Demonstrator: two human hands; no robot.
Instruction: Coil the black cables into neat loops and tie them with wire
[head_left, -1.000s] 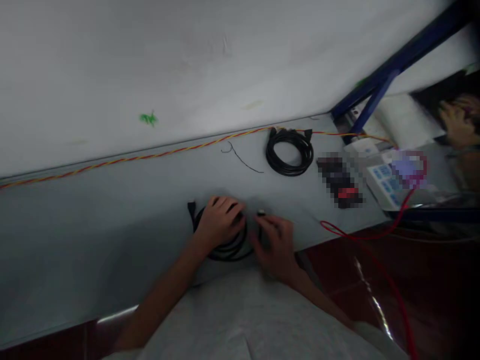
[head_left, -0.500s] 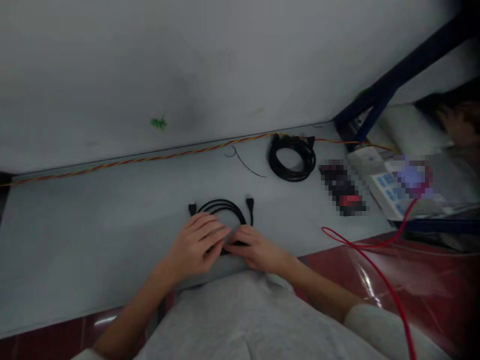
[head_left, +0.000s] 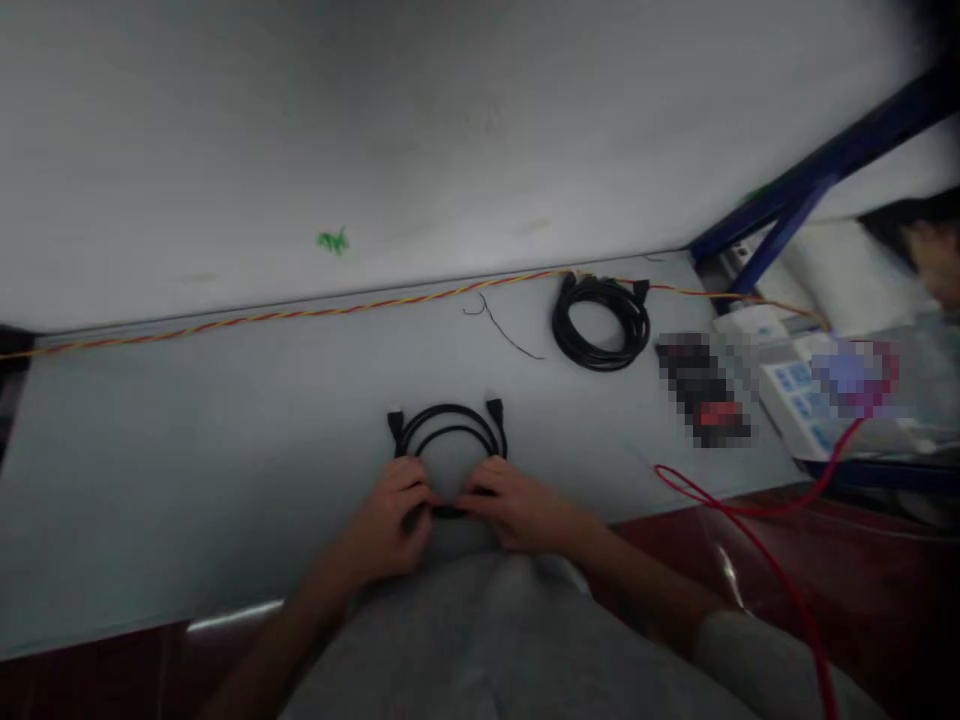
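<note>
Head view: both hands are working low on the grey worktop [head_left: 187,430], close to the person's body. Black cable coil [head_left: 450,409] is lying flat on the worktop, right in front of the grey shirt [head_left: 487,620], its far arcs showing beyond the fingers. Left hand [head_left: 394,510] is grasping the coil's near left side, fingers curling; right hand [head_left: 517,505] is pinching the near right side, so each grip is holding the same coil. Hands are staying apart, a short stretch of cable showing between them. Left connector [head_left: 395,422] and right connector [head_left: 495,412] are sticking up past the coil on either side, both pointing toward the wall [head_left: 225,150].

Second black coil [head_left: 600,358] is resting farther back and to the right, near the wall. Thin black wire [head_left: 514,341] is lying just left of it. Twisted red-yellow wire [head_left: 322,310] is running along the back edge. Pixelated dark item [head_left: 701,385] with a red patch is sitting right of the second coil, beside a white box [head_left: 799,400] with blue markings. Red cable [head_left: 772,565] is looping over the worktop's right front edge and hanging down over the red floor [head_left: 675,555]. Blue frame [head_left: 787,225] is standing at the right end.
</note>
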